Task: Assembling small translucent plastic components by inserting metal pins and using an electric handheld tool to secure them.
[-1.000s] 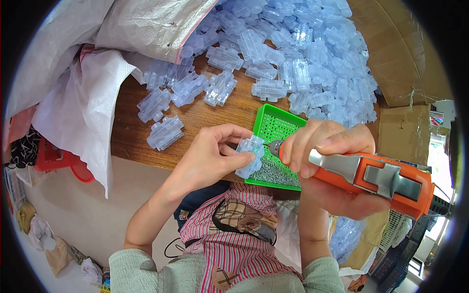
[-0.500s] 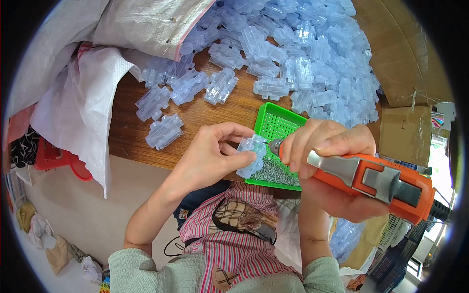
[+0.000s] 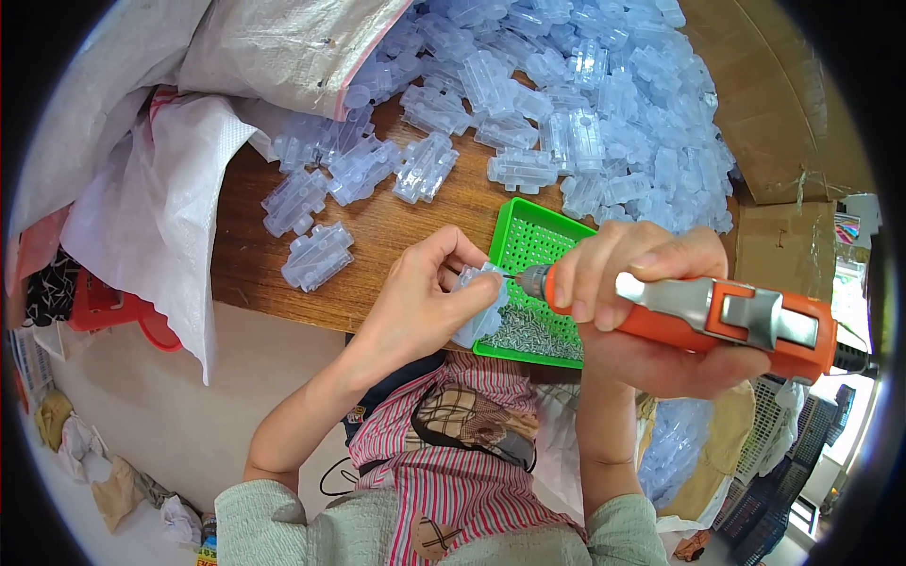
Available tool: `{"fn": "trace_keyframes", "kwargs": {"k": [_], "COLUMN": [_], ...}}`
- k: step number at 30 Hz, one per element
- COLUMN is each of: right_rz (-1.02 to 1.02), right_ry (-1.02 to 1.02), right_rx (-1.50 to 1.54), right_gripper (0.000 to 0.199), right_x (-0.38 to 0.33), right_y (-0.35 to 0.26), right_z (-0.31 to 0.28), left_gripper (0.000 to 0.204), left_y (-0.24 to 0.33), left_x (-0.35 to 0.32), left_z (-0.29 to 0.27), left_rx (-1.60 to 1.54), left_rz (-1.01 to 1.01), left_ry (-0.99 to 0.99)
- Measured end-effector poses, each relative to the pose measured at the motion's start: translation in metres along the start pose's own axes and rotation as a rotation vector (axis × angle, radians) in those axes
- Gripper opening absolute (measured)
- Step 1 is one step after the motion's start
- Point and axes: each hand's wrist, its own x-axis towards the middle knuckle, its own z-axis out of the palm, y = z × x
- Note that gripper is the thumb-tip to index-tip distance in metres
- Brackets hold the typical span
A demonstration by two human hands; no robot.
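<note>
Left hand [image 3: 420, 302] curls its fingers around a small clear moulded plastic piece [image 3: 478, 307], pinching it upright just in front of the green perforated plastic tray [image 3: 533, 241], with the forearm rising from the lower edge and the wrist bent inward. Right hand [image 3: 651, 311] wraps fully round an orange and grey electric screwdriver [image 3: 698, 311], held level, its metal tip meeting the clear piece at the tray's near left corner. Inside that tray, along its near wall, lies a heap of small silver screws [image 3: 533, 335]. The tray sits at the near edge of a brown wooden table [image 3: 396, 231]. Left of the tray, a few more clear plastic pieces [image 3: 318, 255] lie scattered singly. Beyond the tray, a large pile of them [image 3: 585, 104] covers the tabletop, and farther left a white woven sack [image 3: 151, 189] drapes over the table's edge.
</note>
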Motion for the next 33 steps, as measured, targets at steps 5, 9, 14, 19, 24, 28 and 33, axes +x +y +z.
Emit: {"fn": "trace_keyframes", "kwargs": {"k": [5,9,14,19,24,28,33], "right_rz": [-0.007,0.01,0.039,0.114,0.173,0.23,0.301], "right_ry": [-0.018,-0.02,0.0,-0.042,-0.071,-0.097,-0.139], "right_rx": [-0.056,-0.015,-0.041,-0.054,-0.083,-0.104,-0.135], "right_gripper": [0.078,0.079,0.082,0.083,0.082,0.082,0.081], "right_x": [-0.001,-0.002,0.0,-0.002,-0.002,0.001,0.006], "right_y": [-0.014,-0.011,-0.004,-0.004,-0.003,-0.002,-0.001], "right_z": [-0.002,0.002,0.001,-0.001,-0.003,-0.007,-0.008], "left_gripper": [0.019,0.02,0.021,0.029,0.043,0.05,0.048], "left_y": [0.0,-0.001,0.002,0.007,0.008,0.014,0.01], "left_x": [-0.002,-0.003,-0.005,-0.012,-0.008,-0.006,-0.004], "left_z": [0.003,0.001,-0.001,0.002,0.0,-0.001,-0.007], "left_rx": [0.106,0.117,0.169,0.028,-0.009,-0.075,-0.105], "left_rz": [0.091,0.069,0.003,-0.007,0.056,-0.024,0.004], "left_ry": [0.068,0.071,0.005,-0.054,-0.033,-0.023,-0.025]}}
